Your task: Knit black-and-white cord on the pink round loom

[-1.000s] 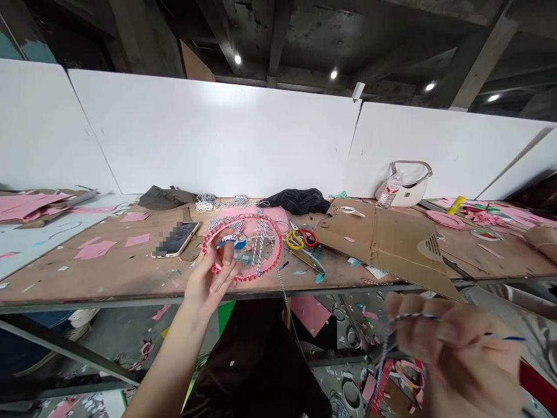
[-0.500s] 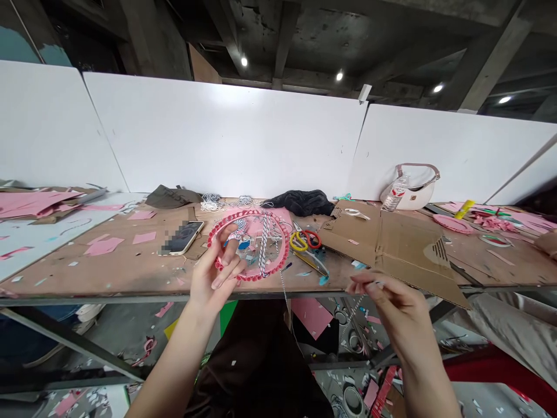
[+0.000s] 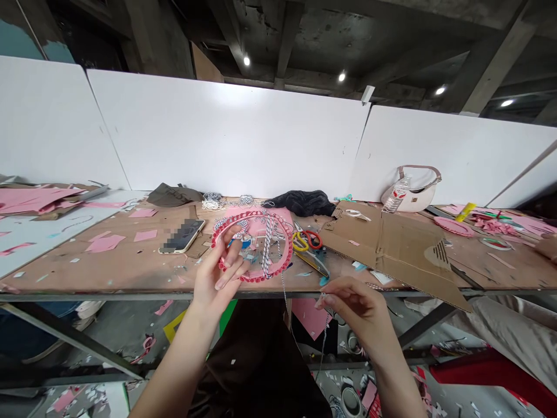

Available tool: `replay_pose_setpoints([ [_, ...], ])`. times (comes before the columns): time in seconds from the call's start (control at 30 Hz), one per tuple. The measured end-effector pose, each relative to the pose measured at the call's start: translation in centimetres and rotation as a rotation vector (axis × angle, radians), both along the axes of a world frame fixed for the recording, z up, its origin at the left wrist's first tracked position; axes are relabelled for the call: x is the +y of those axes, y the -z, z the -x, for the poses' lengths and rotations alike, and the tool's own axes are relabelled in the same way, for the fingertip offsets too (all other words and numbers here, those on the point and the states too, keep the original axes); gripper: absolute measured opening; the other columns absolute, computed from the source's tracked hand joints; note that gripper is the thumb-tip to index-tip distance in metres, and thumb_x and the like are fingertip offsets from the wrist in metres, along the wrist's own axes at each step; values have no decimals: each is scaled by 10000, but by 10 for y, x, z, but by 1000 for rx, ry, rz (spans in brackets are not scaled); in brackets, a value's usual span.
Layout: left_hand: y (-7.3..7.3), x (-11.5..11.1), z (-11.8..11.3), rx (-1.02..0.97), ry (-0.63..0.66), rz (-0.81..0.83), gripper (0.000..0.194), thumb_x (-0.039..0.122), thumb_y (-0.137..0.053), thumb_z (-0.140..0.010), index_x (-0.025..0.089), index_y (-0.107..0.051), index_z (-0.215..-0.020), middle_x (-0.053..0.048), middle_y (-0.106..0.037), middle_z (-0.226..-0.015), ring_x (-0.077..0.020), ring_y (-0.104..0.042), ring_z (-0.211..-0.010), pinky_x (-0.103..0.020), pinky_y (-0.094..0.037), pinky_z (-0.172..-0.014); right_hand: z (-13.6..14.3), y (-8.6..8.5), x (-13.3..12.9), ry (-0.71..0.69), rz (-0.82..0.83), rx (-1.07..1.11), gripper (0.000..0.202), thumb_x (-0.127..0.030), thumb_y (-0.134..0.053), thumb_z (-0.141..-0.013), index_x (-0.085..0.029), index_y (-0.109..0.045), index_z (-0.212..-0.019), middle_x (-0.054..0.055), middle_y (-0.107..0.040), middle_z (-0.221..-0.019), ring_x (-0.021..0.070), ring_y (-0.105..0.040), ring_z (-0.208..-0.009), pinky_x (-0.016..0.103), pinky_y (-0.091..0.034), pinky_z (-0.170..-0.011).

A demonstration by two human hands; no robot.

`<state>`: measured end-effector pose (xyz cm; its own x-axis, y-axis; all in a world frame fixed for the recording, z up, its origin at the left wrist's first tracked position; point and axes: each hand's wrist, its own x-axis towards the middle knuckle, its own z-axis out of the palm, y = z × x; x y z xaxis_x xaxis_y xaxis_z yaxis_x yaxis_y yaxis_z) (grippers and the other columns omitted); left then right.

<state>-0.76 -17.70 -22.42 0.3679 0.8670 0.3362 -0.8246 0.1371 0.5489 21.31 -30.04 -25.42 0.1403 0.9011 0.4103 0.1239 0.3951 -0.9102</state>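
Fingers (image 3: pixel 233 253) of the left hand (image 3: pixel 215 283) grip a pink ring (image 3: pixel 289 246) by its edge; right hand (image 3: pixel 359 305) pinches cord (image 3: pixel 324 337) across open room.

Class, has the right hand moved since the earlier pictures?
Yes. Judged against the brown cardboard on the table, the right hand has moved left, towards the pink ring.
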Motion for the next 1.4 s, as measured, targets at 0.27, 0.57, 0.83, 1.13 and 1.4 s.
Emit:
replay_pose_setpoints([
  [0.27,0,-1,-1,9,1,18,196,255,-529,-977,139,-687,-980,108,-386,-532,3,-11,-321,-127,-351,-396,12,3,5,-33,16,9,120,-317,-699,-887,-198,-684,-887,34,-689,-765,172,-675,-735,264,-535,-696],
  [0.57,-1,-3,-1,-19,18,16,210,229,-521,-974,110,-694,-978,108,-386,-527,7,-5,-319,-126,-348,-380,12,3,5,-46,10,37,87,-291,-697,-891,-205,-684,-894,21,-683,-760,159,-668,-738,252,-525,-704],
  [0.83,1,-4,0,-49,45,10,210,203,-485,-984,106,-671,-989,107,-407,-530,4,8,-316,-128,-353,-374,14,6,5,-59,25,42,88,-288,-702,-889,-203,-679,-888,17,-683,-769,156,-671,-735,248,-528,-702],
  [1.13,4,-3,2,-100,89,-28,243,163,-443,-992,72,-658,-1058,90,-487,-562,-1,9,-326,-128,-409,-407,12,10,7,-85,8,36,34,-269,-691,-904,-235,-688,-904,1,-680,-782,138,-667,-747,218,-515,-693],
  [1.4,4,-3,0,-111,99,-27,236,151,-454,-983,69,-670,-1034,87,-483,-561,1,-11,-323,-129,-409,-405,15,11,8,-96,24,58,21,-272,-704,-897,-257,-695,-910,-13,-684,-790,121,-659,-752,194,-500,-694],
])
